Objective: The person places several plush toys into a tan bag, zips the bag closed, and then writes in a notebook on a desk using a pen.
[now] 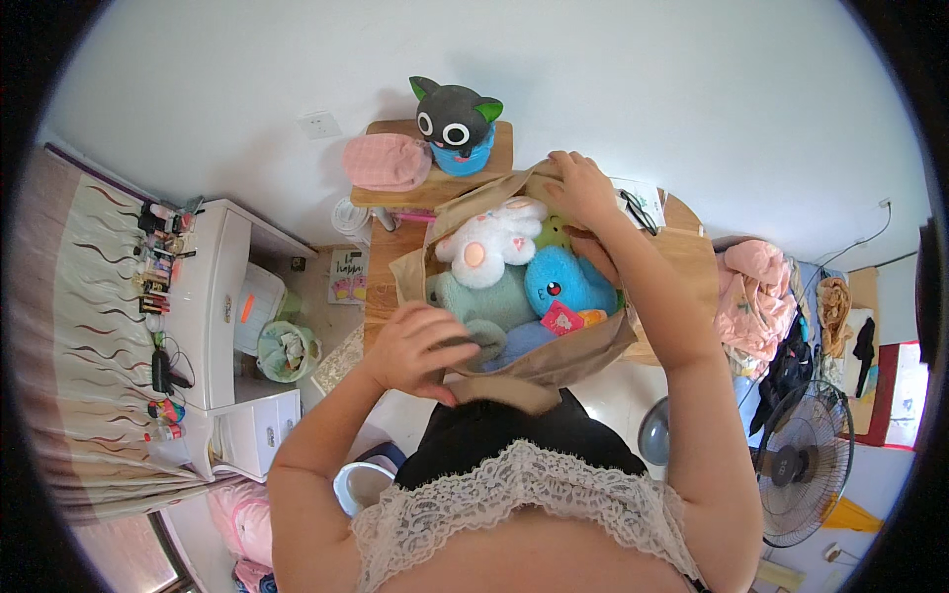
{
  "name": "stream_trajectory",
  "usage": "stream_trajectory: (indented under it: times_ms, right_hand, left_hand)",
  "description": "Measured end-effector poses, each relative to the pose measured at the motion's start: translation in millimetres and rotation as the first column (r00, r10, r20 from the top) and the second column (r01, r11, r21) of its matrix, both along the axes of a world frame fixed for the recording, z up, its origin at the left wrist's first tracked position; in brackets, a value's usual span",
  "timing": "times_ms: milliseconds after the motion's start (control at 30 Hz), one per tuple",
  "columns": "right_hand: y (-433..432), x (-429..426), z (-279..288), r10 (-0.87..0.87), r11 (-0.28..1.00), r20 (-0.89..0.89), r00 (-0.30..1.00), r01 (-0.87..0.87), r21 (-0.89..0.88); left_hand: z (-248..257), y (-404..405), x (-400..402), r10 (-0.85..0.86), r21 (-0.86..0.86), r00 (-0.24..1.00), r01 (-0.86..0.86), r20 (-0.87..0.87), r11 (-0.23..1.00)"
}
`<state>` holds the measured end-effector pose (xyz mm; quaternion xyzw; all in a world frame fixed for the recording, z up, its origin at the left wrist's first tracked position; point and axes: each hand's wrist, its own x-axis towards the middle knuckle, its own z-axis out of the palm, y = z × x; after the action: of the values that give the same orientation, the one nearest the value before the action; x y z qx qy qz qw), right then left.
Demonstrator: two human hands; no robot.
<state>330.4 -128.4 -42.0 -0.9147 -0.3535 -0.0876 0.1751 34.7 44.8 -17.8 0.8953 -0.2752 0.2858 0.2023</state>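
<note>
A beige fabric bag [593, 347] stands on the wooden table [384, 259], its top spread apart. Inside lie a white plush toy [489, 241], a blue plush toy [567, 278] with a pink tag, a grey-green plush [482, 296], a green plush [552, 233] and a periwinkle-blue plush [523, 345]. My right hand [582, 189] grips the bag's far rim, fingers over the fabric. At the near left side, my left hand [422, 348] is over the rim with fingers spread, its thumb by the bag's near edge; whether it pinches the fabric is unclear.
A black cat figure [452, 118] and a pink cloth-covered item [385, 161] sit on a raised wooden shelf [474, 185]. Black-framed glasses [639, 211] lie at the table's right. A white cabinet [204, 311] stands left, a fan [801, 463] right, and a white bucket [363, 485] below left.
</note>
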Motion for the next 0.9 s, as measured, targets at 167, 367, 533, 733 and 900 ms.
stream_trajectory:
  times_ms: [167, 367, 533, 733, 900]
  right_hand:
    - [15, -9, -1, 0.092, 0.986, -0.136, 0.987, -0.109, -0.128]
    - [-3, -77, 3, 0.375, 0.927, -0.201, 0.905, -0.369, 0.069]
    - [-16, -105, -11, 0.611, 0.789, -0.308, 0.729, -0.593, 0.159]
    - [-17, -125, -13, 0.62, 0.757, -0.507, 0.599, -0.625, 0.188]
    - [-7, -120, -30, 0.452, 0.86, -0.214, 0.866, -0.487, -0.153]
  left_hand:
    - [-37, -7, -2, -0.077, 0.302, 0.961, 0.159, -0.265, 0.94]
    - [-28, -49, 30, 0.153, 0.11, 0.982, -0.14, -0.113, 0.984]
    - [-52, -61, 25, 0.34, 0.172, 0.933, -0.318, -0.114, 0.932]
    - [-79, -72, 33, 0.435, 0.096, 0.88, -0.425, -0.189, 0.9]
    - [-73, -56, 38, 0.331, 0.05, 0.938, -0.328, -0.104, 0.943]
